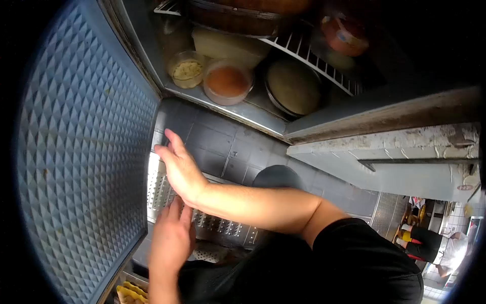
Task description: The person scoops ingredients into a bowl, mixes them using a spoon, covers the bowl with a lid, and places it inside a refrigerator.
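Observation:
My right hand reaches in from the right on a bare forearm, its thumb and fingers stretched out. The fingertips are close to the edge of an open door with a blue diamond-patterned panel; I cannot tell whether they touch it. Just below is my left hand, fingers extended toward my right wrist and nothing visible in them. Beyond the hands, the cabinet's bottom shelf bears a clear tub of pale yellow bits, a tub of orange-red contents and a round dark-rimmed vessel.
A brown round vessel and a red container sit on a white wire rack. Underfoot are grey tiles and perforated metal. A dark round bin stands nearby. Another person is at far right.

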